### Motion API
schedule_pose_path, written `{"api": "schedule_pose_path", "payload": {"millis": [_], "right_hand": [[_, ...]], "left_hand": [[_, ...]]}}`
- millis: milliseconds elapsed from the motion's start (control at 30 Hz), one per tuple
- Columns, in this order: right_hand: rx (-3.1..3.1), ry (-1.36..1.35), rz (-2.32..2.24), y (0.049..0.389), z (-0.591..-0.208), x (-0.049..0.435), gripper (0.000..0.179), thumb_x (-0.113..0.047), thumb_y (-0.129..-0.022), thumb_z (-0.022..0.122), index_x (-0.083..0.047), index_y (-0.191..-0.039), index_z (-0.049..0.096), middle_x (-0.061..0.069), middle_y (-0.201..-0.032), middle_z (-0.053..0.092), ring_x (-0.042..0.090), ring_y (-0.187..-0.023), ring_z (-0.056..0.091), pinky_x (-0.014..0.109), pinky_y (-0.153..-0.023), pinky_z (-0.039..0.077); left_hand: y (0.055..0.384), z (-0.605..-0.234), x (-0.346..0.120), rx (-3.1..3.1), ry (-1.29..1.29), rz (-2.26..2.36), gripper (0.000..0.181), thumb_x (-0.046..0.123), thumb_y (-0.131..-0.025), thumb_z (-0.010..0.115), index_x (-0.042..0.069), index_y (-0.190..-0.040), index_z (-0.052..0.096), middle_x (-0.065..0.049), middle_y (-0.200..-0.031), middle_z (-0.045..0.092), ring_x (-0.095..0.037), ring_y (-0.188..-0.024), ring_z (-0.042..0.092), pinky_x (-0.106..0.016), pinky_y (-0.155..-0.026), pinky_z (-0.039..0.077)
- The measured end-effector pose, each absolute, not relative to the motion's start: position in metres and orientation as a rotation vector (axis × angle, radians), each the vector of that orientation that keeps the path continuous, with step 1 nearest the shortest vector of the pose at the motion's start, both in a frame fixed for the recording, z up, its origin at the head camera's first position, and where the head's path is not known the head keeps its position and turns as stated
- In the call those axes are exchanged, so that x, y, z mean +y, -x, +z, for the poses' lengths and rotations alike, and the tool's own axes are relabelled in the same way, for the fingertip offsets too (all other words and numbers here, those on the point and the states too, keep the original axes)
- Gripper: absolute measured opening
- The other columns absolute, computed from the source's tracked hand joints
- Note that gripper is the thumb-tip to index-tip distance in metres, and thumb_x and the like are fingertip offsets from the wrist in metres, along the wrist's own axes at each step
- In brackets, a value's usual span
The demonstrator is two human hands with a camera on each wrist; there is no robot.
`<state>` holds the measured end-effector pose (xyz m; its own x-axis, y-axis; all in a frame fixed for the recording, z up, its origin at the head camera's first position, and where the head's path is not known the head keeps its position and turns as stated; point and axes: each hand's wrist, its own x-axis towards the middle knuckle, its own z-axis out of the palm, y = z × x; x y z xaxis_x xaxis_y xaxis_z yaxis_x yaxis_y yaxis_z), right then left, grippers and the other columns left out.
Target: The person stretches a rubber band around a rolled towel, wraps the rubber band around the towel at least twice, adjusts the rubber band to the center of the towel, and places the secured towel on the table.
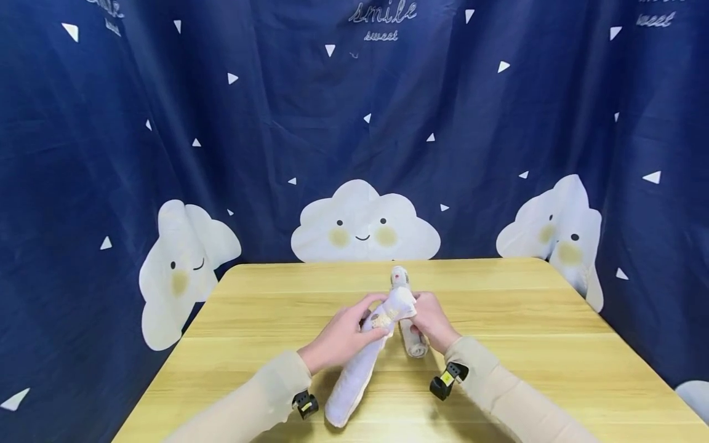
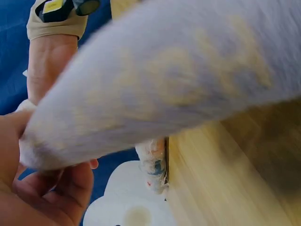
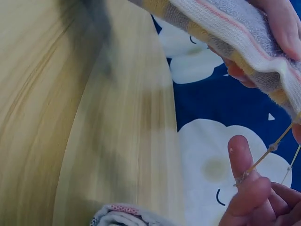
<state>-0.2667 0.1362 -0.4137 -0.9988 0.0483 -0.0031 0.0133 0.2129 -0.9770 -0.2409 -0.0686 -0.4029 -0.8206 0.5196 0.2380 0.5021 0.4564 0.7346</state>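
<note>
My left hand [image 1: 340, 338] grips a rolled lavender towel [image 1: 354, 381] around its upper part, thumb on the near side. The roll slants over the table, its lower end toward me. Yellow lettering shows on the towel [image 2: 174, 80] in the left wrist view. At the roll's far end is my right hand [image 1: 434, 320]. Its curled fingers [image 3: 251, 188] hold a thin yellowish rubber band [image 3: 273, 147], stretched from the towel's end in the right wrist view. Part of the band is hidden by the hands.
A second rolled towel [image 1: 415, 344], pale with coloured spots, lies on the wooden table [image 1: 266, 307] beneath and beside my right hand. Behind the table hangs a dark blue curtain [image 1: 266, 154] with clouds and triangles. Each wrist carries a small black camera [image 1: 443, 384].
</note>
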Motion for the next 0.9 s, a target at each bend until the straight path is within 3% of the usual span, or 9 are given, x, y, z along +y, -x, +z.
{"api": "schedule_pose_path", "payload": {"millis": [200, 433, 500, 600, 767, 900], "right_hand": [[-2.353, 0.072, 2.248, 0.259, -0.414, 0.137, 0.024, -0.003, -0.076, 0.071, 0.002, -0.100, 0.068, 0.001, -0.080, 0.065, 0.013, -0.067, 0.057, 0.024, -0.052, 0.046], [-2.365, 0.109, 2.275, 0.254, -0.422, 0.139, 0.051, -0.025, -0.091, 0.071, -0.002, -0.135, 0.060, 0.012, -0.100, 0.077, 0.014, -0.084, 0.073, 0.023, -0.051, 0.042], [-2.270, 0.174, 2.256, 0.256, -0.424, 0.138, 0.054, -0.024, -0.092, 0.070, -0.004, -0.140, 0.057, 0.012, -0.103, 0.077, 0.012, -0.081, 0.072, 0.022, -0.049, 0.042], [-2.023, 0.285, 2.297, 0.262, -0.426, 0.136, 0.050, -0.017, -0.094, 0.067, -0.005, -0.141, 0.057, 0.007, -0.099, 0.077, 0.009, -0.072, 0.070, 0.018, -0.045, 0.041], [-1.633, 0.334, 2.391, 0.271, -0.425, 0.134, 0.046, -0.023, -0.094, 0.071, -0.005, -0.135, 0.063, -0.007, -0.099, 0.073, 0.005, -0.070, 0.069, 0.016, -0.044, 0.043], [-1.518, 0.224, 2.427, 0.268, -0.424, 0.138, 0.050, -0.036, -0.090, 0.075, -0.005, -0.128, 0.065, 0.000, -0.103, 0.077, 0.009, -0.081, 0.074, 0.019, -0.054, 0.050]], "left_hand": [[0.242, -0.405, -0.062, 2.765, -0.988, 1.407, 0.038, 0.032, -0.103, 0.055, 0.041, -0.140, 0.049, 0.000, -0.108, 0.070, -0.008, -0.077, 0.066, -0.026, -0.067, 0.055], [0.248, -0.409, -0.063, 2.749, -0.793, 1.643, 0.033, 0.024, -0.103, 0.054, 0.036, -0.134, 0.053, 0.001, -0.099, 0.070, -0.009, -0.070, 0.062, -0.028, -0.062, 0.054], [0.247, -0.407, -0.063, 2.744, -0.786, 1.676, 0.032, 0.023, -0.103, 0.054, 0.034, -0.133, 0.054, 0.001, -0.095, 0.069, -0.009, -0.070, 0.062, -0.028, -0.062, 0.054], [0.243, -0.405, -0.061, 2.687, -0.806, 1.697, 0.032, 0.025, -0.104, 0.053, 0.036, -0.134, 0.054, 0.001, -0.093, 0.068, -0.012, -0.072, 0.063, -0.030, -0.062, 0.054], [0.240, -0.407, -0.052, 2.594, -0.745, 1.775, 0.032, 0.028, -0.104, 0.054, 0.038, -0.134, 0.054, 0.000, -0.095, 0.067, -0.014, -0.076, 0.064, -0.032, -0.064, 0.055], [0.243, -0.408, -0.046, 2.486, -0.558, 1.923, 0.031, 0.028, -0.103, 0.056, 0.035, -0.133, 0.057, -0.006, -0.088, 0.063, -0.016, -0.072, 0.061, -0.032, -0.060, 0.054]]}}
